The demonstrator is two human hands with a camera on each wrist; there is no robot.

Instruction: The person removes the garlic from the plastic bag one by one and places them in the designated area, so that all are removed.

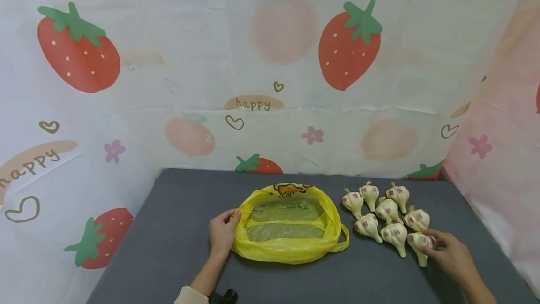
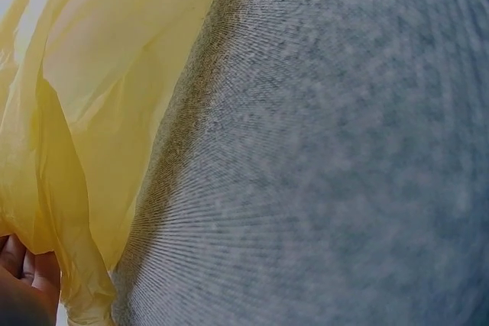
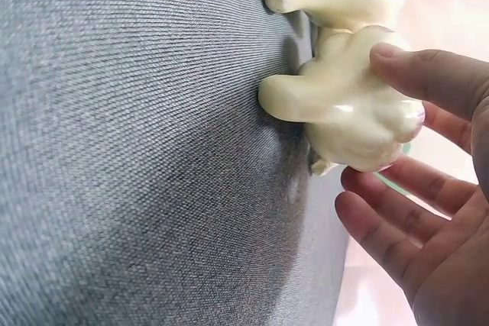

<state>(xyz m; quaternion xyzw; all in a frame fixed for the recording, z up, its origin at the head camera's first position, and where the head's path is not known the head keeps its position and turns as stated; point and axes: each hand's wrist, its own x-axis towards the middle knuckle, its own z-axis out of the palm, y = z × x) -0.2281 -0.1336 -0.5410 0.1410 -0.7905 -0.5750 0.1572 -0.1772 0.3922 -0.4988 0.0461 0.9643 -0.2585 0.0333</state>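
Note:
A yellow plastic bag (image 1: 287,251) lies with its mouth spread wide on the dark table, printing visible inside it. My left hand (image 1: 222,234) pinches the bag's left rim between thumb and fingers; the left wrist view has the yellow film (image 2: 114,127) with part of that hand (image 2: 29,284) at the lower left. Right of the bag, my right hand (image 1: 452,254) grips the nearest garlic bulb (image 1: 419,246). Close up, the thumb lies on one side of this bulb (image 3: 344,104) and the fingers reach round the other. The bulb's stem points toward the table's front.
Several more garlic bulbs (image 1: 387,210) sit in a loose cluster right of the bag, behind the gripped one. One bag handle loop (image 1: 345,240) sticks out toward them. A strawberry-patterned cloth (image 1: 270,60) hangs behind the grey table (image 1: 181,210) and along its sides.

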